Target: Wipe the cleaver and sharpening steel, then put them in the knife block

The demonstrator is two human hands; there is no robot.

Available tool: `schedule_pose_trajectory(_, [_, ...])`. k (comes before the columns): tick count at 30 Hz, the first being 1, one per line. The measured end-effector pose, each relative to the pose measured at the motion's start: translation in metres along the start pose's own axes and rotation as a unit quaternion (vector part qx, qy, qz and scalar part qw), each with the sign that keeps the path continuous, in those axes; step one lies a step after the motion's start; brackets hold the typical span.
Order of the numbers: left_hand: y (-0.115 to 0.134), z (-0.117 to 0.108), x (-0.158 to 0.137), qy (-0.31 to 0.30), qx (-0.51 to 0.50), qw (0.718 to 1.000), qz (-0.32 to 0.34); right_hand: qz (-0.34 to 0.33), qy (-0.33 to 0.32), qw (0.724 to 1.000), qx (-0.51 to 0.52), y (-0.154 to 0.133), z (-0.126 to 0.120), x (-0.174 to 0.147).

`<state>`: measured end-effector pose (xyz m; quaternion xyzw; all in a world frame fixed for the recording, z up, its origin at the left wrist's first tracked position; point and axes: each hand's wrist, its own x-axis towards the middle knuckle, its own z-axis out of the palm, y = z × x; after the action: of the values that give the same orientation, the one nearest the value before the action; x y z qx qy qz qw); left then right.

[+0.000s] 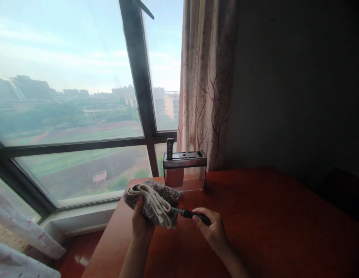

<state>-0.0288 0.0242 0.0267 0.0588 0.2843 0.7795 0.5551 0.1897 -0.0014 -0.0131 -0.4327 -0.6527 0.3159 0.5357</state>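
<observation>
My left hand point(143, 222) grips a folded grey-brown towel point(152, 200) with a pale lining, the thumb pressed on its near side. In my right hand point(212, 227) is the black ribbed handle of a sharpening steel point(188, 213), which has a guard at its front. A short stretch of grey metal shows past the guard; the rest of the rod is hidden in the towel's folds. Both hands are above the table. Just behind them stands a clear-sided knife block point(185, 163) with a slotted top. One black-handled knife point(169, 148) is upright in its left slot.
The reddish-brown wooden table point(254, 200) reaches far to the right. Its left edge drops off beside the window sill point(89, 216). A patterned curtain point(208, 85) hangs behind the knife block, and a white curtain point(19, 258) is at lower left.
</observation>
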Motion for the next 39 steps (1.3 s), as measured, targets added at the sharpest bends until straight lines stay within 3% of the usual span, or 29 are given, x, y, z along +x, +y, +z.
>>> schedule_pose_trajectory(4, [0.002, -0.007, 0.007, -0.003, -0.055, 0.998, -0.015, -0.019, -0.023, 1.0, -0.004, -0.002, -0.002, 0.001])
schedule_pose_trajectory(8, [0.0, -0.018, 0.015, -0.03, -0.096, 0.994, -0.037, 0.011, -0.053, 0.999, -0.008, -0.002, 0.0, 0.0])
schedule_pose_trajectory(14, [-0.008, -0.02, 0.015, -0.026, -0.113, 0.992, -0.041, 0.051, -0.032, 0.998, 0.034, -0.003, 0.002, -0.001])
schedule_pose_trajectory(22, [-0.007, -0.015, 0.009, -0.031, -0.112, 0.992, -0.053, 0.181, -0.025, 0.964, 0.192, 0.003, 0.007, 0.001])
schedule_pose_trajectory(26, [-0.007, -0.017, 0.011, -0.052, -0.119, 0.99, -0.059, 0.14, -0.026, 0.977, 0.16, 0.0, 0.006, 0.0])
schedule_pose_trajectory(31, [-0.006, -0.015, 0.01, -0.029, -0.127, 0.989, -0.065, 0.045, -0.012, 0.997, 0.06, -0.005, 0.006, -0.001])
schedule_pose_trajectory(34, [-0.008, -0.011, 0.006, -0.019, -0.127, 0.989, -0.068, -0.003, -0.012, 0.999, 0.051, -0.005, 0.008, -0.002])
schedule_pose_trajectory(39, [-0.017, -0.005, -0.002, -0.026, -0.12, 0.989, -0.083, -0.026, -0.009, 0.998, 0.061, -0.004, 0.009, -0.003])
